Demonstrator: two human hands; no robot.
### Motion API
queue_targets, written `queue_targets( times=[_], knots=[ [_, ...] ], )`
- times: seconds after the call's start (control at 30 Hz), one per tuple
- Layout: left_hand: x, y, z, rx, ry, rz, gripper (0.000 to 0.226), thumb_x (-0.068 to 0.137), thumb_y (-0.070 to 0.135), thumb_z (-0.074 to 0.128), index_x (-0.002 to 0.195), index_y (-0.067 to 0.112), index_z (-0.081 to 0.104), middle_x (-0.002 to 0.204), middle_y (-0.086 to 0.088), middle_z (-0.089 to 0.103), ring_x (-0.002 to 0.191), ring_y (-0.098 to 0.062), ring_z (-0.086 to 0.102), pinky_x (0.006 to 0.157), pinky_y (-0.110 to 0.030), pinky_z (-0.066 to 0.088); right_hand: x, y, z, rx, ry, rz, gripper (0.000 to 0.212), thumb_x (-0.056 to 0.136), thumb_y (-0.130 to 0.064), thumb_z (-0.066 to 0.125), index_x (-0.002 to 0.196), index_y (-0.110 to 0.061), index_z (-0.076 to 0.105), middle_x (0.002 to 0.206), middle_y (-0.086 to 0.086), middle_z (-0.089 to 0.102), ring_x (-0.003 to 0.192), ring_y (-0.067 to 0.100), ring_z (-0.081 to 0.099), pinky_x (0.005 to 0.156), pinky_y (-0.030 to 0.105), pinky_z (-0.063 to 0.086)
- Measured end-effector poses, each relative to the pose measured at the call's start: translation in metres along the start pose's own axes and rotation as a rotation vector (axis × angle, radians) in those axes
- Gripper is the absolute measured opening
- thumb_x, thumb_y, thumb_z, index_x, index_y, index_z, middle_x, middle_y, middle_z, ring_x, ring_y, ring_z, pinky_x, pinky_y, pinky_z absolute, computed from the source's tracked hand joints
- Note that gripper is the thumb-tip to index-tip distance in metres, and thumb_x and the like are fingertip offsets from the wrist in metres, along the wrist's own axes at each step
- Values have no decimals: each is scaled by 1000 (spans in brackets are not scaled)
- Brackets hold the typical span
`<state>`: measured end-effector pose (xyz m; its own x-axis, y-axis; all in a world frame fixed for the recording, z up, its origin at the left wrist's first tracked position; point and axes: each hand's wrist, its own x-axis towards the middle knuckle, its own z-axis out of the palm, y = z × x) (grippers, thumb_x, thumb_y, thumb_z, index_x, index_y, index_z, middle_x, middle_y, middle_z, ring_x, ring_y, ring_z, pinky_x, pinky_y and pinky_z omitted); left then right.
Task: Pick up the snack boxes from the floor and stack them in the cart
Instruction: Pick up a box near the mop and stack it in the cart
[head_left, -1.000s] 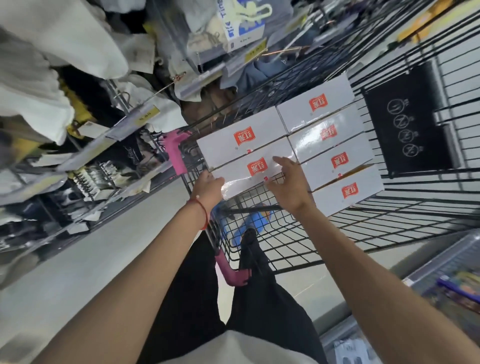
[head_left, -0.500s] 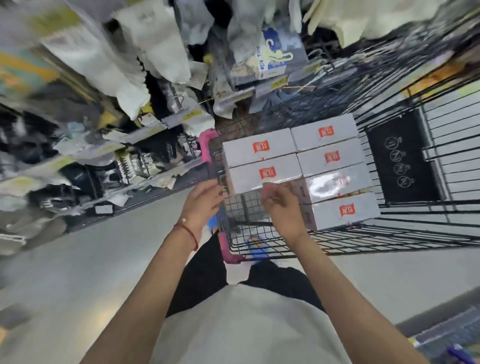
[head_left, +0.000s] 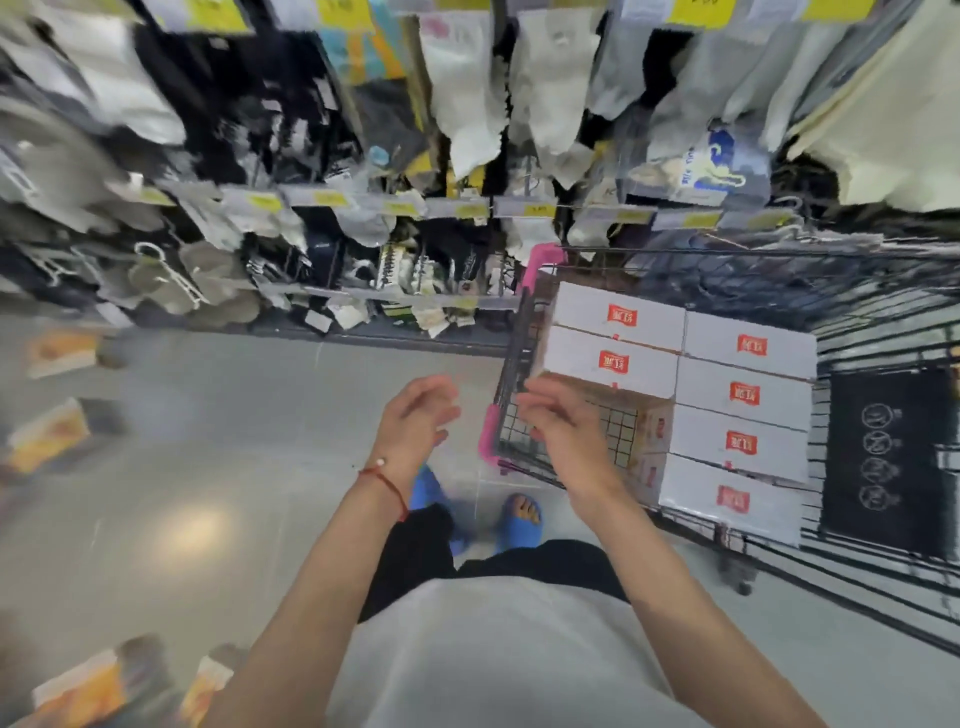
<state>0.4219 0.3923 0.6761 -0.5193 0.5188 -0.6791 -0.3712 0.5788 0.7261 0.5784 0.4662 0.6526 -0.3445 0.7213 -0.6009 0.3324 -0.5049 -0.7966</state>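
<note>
Several white snack boxes with red labels (head_left: 743, 395) lie packed in rows in the black wire cart (head_left: 511, 364) at the right. My left hand (head_left: 415, 421) hangs empty over the floor, just left of the cart's pink-cornered end. My right hand (head_left: 561, 426) hovers empty over the cart's near corner, fingers apart, just below the nearest white box (head_left: 613, 361). Several orange and white snack boxes lie blurred on the floor at the left, two of them being the far one (head_left: 57, 351) and the near one (head_left: 78, 686).
A shelf rack of hanging socks and packets (head_left: 467, 130) runs along the far side of the aisle. The grey floor (head_left: 208, 467) lies between me and the boxes at the left. My feet in blue sandals (head_left: 519, 519) stand beside the cart.
Both hands have let go of the white box in the cart and drawn back towards me. The view has swung left, which brings the floor boxes into sight.
</note>
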Motion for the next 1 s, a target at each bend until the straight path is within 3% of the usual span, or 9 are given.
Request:
queue_targets(
  times=[0.1,0.13,0.2,0.27,0.5,0.67,0.8,0.9,1.0],
  knots=[
    [-20,-10,-27,-95,74,16,15,101,10,56,105,21,65,113,-3,68,96,-19,66,82,-29,46,-11,-5,22,-47,-98,-20,25,104,-12,58,127,-18,66,118,-4,70,97,-2,66,71,9,51],
    [-27,-14,-37,-127,101,21,16,100,9,56,104,21,65,112,-2,68,95,-18,66,83,-30,46,-15,-6,31,-68,-129,-29,25,104,-11,58,127,-16,66,119,-3,71,98,1,67,70,8,52],
    [-40,-24,-58,-180,152,17,17,101,9,55,100,23,65,112,-3,67,96,-18,65,88,-34,45,-21,-5,53,-133,-189,-55,25,102,-9,60,125,-16,67,119,-2,73,112,13,67,92,16,52],
    [-53,-36,-82,-229,203,9,17,101,10,55,100,25,64,115,-3,67,100,-19,65,96,-38,45,-28,-2,77,-181,-254,-77,24,101,-8,62,122,-17,68,118,-1,74,113,14,66,108,31,43],
    [-106,-101,-178,-422,369,-16,17,103,11,52,114,18,62,117,-2,67,103,-19,63,100,-39,45,-78,16,176,-308,-484,-79,28,99,-5,63,126,-12,65,115,1,72,98,4,65,84,13,49],
    [-147,-157,-250,-538,495,-34,16,101,12,55,106,23,66,114,0,69,103,-19,65,91,-33,47,-129,44,252,-375,-608,-50,24,98,-6,64,116,-22,67,115,1,73,100,11,65,82,18,49],
    [-180,-198,-302,-604,607,-51,15,100,15,58,104,28,65,116,1,70,102,-16,68,88,-30,49,-171,67,307,-453,-714,-57,24,99,-10,63,114,-27,69,119,2,73,109,15,67,93,31,52],
    [-199,-225,-336,-661,691,-62,16,100,16,57,102,29,66,118,0,70,102,-15,68,92,-33,50,-193,81,345,-514,-794,-72,25,99,-9,63,117,-25,69,117,1,74,110,18,68,98,35,53],
    [-210,-246,-362,-734,765,-83,16,101,15,56,104,26,66,117,0,71,103,-17,68,101,-39,49,-206,91,380,-562,-875,-75,25,99,-11,64,117,-28,68,115,-3,74,106,15,69,93,31,53]
  ],
)
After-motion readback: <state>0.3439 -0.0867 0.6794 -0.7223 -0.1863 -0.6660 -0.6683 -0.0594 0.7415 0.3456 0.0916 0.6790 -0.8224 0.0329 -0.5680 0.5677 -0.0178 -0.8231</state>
